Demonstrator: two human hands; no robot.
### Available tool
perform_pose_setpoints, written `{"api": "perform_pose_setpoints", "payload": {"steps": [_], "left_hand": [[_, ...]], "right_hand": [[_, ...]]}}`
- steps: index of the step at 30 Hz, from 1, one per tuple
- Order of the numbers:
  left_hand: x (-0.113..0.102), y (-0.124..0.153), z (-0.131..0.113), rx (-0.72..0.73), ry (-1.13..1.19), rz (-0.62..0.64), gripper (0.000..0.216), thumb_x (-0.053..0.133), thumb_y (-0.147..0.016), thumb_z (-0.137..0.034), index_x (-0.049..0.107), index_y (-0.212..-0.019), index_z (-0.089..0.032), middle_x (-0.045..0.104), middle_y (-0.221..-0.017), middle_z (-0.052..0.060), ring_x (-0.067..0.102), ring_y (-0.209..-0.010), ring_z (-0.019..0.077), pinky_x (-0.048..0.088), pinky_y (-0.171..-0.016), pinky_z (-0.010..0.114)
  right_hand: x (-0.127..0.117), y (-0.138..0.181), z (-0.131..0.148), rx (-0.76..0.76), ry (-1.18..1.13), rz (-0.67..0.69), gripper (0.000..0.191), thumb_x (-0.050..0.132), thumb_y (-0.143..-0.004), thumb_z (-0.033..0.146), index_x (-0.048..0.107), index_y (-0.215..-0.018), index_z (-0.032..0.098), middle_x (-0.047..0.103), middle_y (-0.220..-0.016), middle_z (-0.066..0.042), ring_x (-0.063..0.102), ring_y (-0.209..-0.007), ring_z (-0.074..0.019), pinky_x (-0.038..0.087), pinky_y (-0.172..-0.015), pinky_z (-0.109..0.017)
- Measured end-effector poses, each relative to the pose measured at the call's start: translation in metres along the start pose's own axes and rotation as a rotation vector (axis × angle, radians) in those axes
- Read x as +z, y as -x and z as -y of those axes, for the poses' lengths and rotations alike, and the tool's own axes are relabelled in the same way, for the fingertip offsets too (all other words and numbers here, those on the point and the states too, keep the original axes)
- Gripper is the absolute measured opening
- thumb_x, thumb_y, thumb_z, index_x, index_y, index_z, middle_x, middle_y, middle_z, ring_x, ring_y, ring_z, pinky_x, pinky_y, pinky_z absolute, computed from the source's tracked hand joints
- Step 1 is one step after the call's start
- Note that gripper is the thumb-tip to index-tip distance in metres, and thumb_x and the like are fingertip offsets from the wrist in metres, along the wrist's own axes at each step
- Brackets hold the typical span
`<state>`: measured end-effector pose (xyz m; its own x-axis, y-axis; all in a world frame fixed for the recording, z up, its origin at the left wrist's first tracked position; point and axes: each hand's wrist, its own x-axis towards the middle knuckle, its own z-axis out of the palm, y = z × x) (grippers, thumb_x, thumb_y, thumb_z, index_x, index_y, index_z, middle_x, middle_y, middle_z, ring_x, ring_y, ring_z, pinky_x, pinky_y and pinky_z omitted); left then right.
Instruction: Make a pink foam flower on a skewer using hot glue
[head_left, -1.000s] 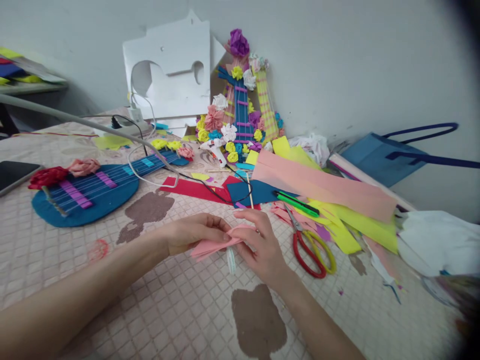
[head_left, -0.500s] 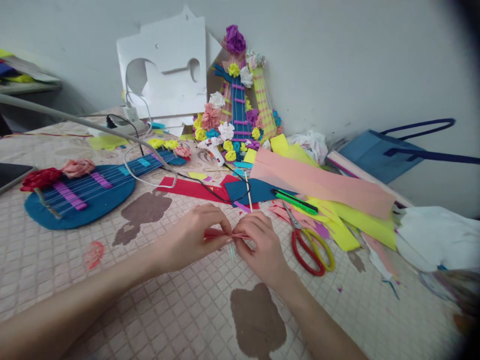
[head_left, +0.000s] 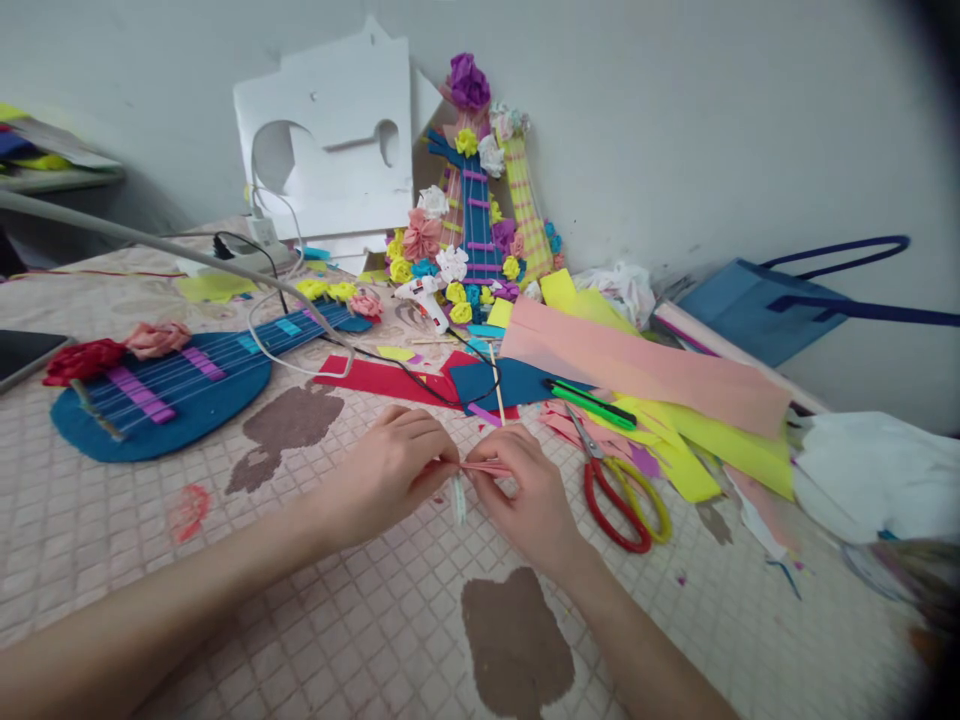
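Observation:
A folded pink paper strip [head_left: 486,467] is pinched above the table between my left hand [head_left: 397,462] and my right hand [head_left: 529,490], whose fingertips nearly meet at its middle. Both hands are closed. A short pale green-white strand [head_left: 459,500] hangs down from the pinch point; which hand holds its upper end I cannot tell. Most of the paper's left part is hidden by my left fingers. To the right of my right hand lie scissors [head_left: 616,500] with one red and one yellow handle. A green and black cutter [head_left: 591,403] rests on coloured paper beyond them.
On the left lies a blue toy guitar [head_left: 225,390] with paper flowers. A white glue gun [head_left: 424,300] with a black cord stands behind my hands, before flower-covered guitars [head_left: 480,215]. Pink paper [head_left: 637,365], yellow sheets and a blue bag [head_left: 765,310] are at right.
My left fingers have shifted slightly along the pink paper, covering its left end. More of it shows by my right fingers, and the pale strand hangs in clearer view.

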<state>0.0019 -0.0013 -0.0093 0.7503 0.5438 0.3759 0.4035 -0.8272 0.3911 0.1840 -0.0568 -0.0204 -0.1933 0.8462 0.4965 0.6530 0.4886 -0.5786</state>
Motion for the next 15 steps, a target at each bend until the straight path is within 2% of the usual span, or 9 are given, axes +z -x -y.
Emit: {"api": "perform_pose_setpoints", "payload": {"steps": [3, 5, 8, 10, 12, 15], "left_hand": [[0.001, 0.001, 0.001, -0.021, 0.066, 0.037, 0.012, 0.049, -0.090, -0.021, 0.061, -0.088, -0.017, 0.066, -0.086, 0.003, 0.058, -0.083, 0.0175, 0.039, -0.079, 0.032], [0.001, 0.001, 0.000, -0.041, 0.087, 0.020, 0.015, 0.048, -0.089, -0.020, 0.062, -0.087, -0.017, 0.067, -0.086, 0.003, 0.059, -0.083, 0.0178, 0.039, -0.080, 0.033], [-0.001, -0.001, 0.001, -0.244, 0.207, -0.050, 0.017, 0.050, -0.087, -0.024, 0.064, -0.083, -0.018, 0.069, -0.081, 0.003, 0.060, -0.076, 0.0166, 0.042, -0.073, 0.029], [-0.003, -0.004, 0.003, -0.403, 0.335, -0.072, 0.019, 0.052, -0.086, -0.029, 0.066, -0.081, -0.018, 0.069, -0.077, 0.002, 0.061, -0.070, 0.0157, 0.042, -0.065, 0.025], [-0.005, -0.006, 0.004, -0.479, 0.438, -0.079, 0.021, 0.053, -0.084, -0.032, 0.067, -0.078, -0.017, 0.070, -0.075, 0.001, 0.060, -0.069, 0.0155, 0.042, -0.062, 0.024], [-0.007, -0.007, 0.004, -0.511, 0.483, -0.089, 0.023, 0.054, -0.083, -0.033, 0.067, -0.074, -0.016, 0.068, -0.069, 0.001, 0.058, -0.065, 0.0144, 0.041, -0.060, 0.023]], "right_hand": [[0.000, 0.000, 0.000, 0.005, -0.016, 0.017, 0.013, 0.052, -0.083, 0.010, 0.055, -0.083, 0.023, 0.059, -0.079, -0.001, 0.054, -0.084, -0.0197, 0.043, -0.077, -0.036], [0.000, 0.001, 0.002, 0.013, -0.033, -0.043, 0.015, 0.053, -0.082, 0.012, 0.054, -0.093, 0.024, 0.059, -0.090, -0.003, 0.054, -0.091, -0.0206, 0.043, -0.081, -0.038], [0.002, 0.004, 0.005, 0.030, -0.052, -0.287, 0.023, 0.057, -0.082, 0.019, 0.049, -0.103, 0.025, 0.051, -0.105, -0.007, 0.050, -0.102, -0.0232, 0.042, -0.088, -0.042], [0.005, 0.007, 0.009, 0.054, -0.079, -0.343, 0.019, 0.057, -0.082, 0.023, 0.050, -0.100, 0.025, 0.049, -0.101, -0.006, 0.049, -0.100, -0.0229, 0.042, -0.087, -0.042], [0.008, 0.009, 0.012, 0.085, -0.136, -0.240, 0.014, 0.055, -0.084, 0.023, 0.052, -0.098, 0.024, 0.048, -0.097, -0.005, 0.049, -0.094, -0.0210, 0.044, -0.082, -0.038], [0.014, 0.010, 0.014, 0.125, -0.221, -0.065, 0.009, 0.051, -0.087, 0.023, 0.056, -0.095, 0.022, 0.048, -0.094, -0.005, 0.050, -0.089, -0.0186, 0.045, -0.076, -0.033]]}}
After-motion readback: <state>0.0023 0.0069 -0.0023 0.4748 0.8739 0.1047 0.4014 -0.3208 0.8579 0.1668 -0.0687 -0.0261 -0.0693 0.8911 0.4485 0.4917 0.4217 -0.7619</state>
